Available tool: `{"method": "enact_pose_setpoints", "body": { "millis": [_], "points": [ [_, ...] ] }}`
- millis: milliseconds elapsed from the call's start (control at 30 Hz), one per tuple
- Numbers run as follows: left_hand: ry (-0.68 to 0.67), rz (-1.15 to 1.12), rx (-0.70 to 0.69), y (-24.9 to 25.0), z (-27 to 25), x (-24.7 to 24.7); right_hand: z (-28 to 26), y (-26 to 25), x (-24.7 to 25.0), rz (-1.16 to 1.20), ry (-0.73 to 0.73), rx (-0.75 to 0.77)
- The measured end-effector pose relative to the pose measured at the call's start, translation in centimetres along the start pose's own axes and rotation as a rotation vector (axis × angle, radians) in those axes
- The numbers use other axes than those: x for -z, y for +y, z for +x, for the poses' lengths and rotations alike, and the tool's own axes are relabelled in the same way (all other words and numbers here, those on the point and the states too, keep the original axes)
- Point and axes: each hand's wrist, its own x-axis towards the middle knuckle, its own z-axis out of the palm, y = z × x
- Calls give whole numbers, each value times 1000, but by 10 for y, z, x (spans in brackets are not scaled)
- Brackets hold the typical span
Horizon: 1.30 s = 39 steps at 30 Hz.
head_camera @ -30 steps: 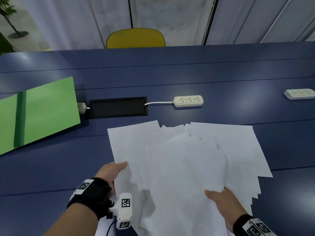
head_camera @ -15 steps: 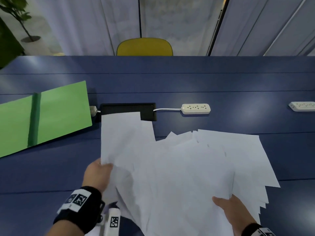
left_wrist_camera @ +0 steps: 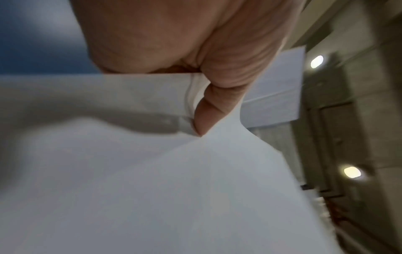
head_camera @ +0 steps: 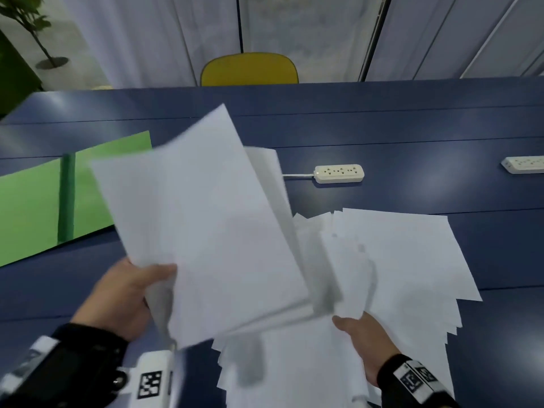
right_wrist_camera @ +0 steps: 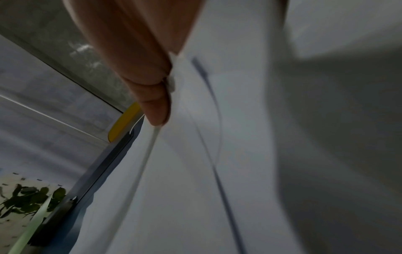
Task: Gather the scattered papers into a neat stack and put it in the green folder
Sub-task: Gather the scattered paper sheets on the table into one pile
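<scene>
Papers half lifted off a blue table, one hand at each side.

Left hand (head_camera: pixel 123 293) clamped on the near left corner of a raised bunch of white papers (head_camera: pixel 206 231), thumb on top, sheets fanned and tilted up, blurred. Right hand (head_camera: pixel 365 340) pinching the near edge of the rest of the papers, spread flat to its right on the table (head_camera: pixel 382 128). No print legible on any sheet. Green folder (head_camera: pixel 29 207) lying open at far left, partly hidden behind the raised bunch, apart from both hands. Black-and-white square markers on both wrist bands (head_camera: pixel 415 381). Farther out, two white power strips (head_camera: pixel 338 173) and a yellow chair (head_camera: pixel 250 69).
</scene>
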Motion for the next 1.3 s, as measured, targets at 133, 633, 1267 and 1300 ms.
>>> {"method": "enact_pose_setpoints", "body": {
  "millis": [133,633,1267,1300],
  "points": [
    [73,264,270,-80,7,-12,-2,3,-5,-32,8,-12],
    [183,804,82,-124,32,-42,-6,-6,-10,42,-24,-62],
    [59,1323,126,-123,75,-33,-9,14,114,123,208,35],
    [53,1321,134,-123,74,-38,-5,20,116,135,224,30]
  ]
}}
